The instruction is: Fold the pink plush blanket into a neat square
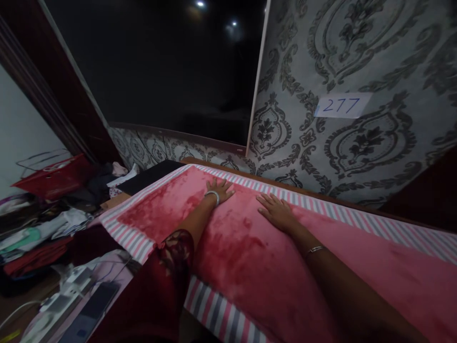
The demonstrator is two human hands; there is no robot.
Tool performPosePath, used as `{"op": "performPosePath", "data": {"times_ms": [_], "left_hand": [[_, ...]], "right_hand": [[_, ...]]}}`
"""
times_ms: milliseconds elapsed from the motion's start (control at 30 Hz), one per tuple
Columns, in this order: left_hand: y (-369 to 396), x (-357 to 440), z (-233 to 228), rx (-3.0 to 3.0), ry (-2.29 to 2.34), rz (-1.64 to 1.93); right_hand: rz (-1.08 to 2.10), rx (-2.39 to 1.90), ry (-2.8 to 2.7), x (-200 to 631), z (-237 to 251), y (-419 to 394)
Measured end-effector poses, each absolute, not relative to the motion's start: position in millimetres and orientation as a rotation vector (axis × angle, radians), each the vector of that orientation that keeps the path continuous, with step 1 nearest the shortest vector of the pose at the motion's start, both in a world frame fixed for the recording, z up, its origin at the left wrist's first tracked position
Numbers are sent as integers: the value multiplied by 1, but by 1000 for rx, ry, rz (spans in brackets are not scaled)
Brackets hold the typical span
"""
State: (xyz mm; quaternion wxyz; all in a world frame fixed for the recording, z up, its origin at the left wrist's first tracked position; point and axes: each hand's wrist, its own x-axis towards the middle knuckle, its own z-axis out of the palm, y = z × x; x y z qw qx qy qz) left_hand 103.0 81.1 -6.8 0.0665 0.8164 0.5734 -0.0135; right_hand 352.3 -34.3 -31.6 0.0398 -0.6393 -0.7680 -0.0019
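Note:
A pink plush blanket [246, 224] with a striped pink, grey and white border is spread over a long wooden surface. Its pile shows darker and lighter patches. My left hand [218, 190], with a bangle at the wrist, lies on the plush near the far border, fingers spread. To its right, my right hand [276, 212] rests on the same blanket, palm down with fingers stretched out. Neither hand grips anything. The near striped edge [221, 312] of the blanket hangs over the front.
A large dark television [171, 66] hangs above. The patterned wall carries a paper label [342, 105] reading 277. To the left are piled clothes [43, 233], a red bag [53, 176], a power strip [67, 295] and a phone [91, 309]. A black box [153, 176] sits at the blanket's far left.

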Motion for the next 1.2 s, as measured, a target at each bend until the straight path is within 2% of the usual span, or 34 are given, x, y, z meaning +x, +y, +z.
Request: {"op": "performPosePath", "data": {"times_ms": [167,300,367,500,567,833,1033,1200], "left_hand": [[88,108,-5,2418,1775,-25],[78,93,15,2418,1716,-52],[70,74,24,2440,1711,-57],[65,27,20,2430,1793,-90],[75,10,9,2389,1882,-102],[150,16,-10,2307,1980,-93],[175,22,-12,2295,2051,-21],[160,27,11,2255,1973,-70]], "right_hand": [[-34,-2025,-2285,364,-37,-22],[-41,-2083,-2237,331,-24,-25],[-43,-1872,-2352,295,-18,-39],[220,-1195,-2711,226,-19,-64],[253,-1095,-2761,218,-22,-58],[88,-1826,-2474,300,-27,40],[101,-1872,-2395,309,-40,48],[151,-1919,-2385,308,-27,49]]}}
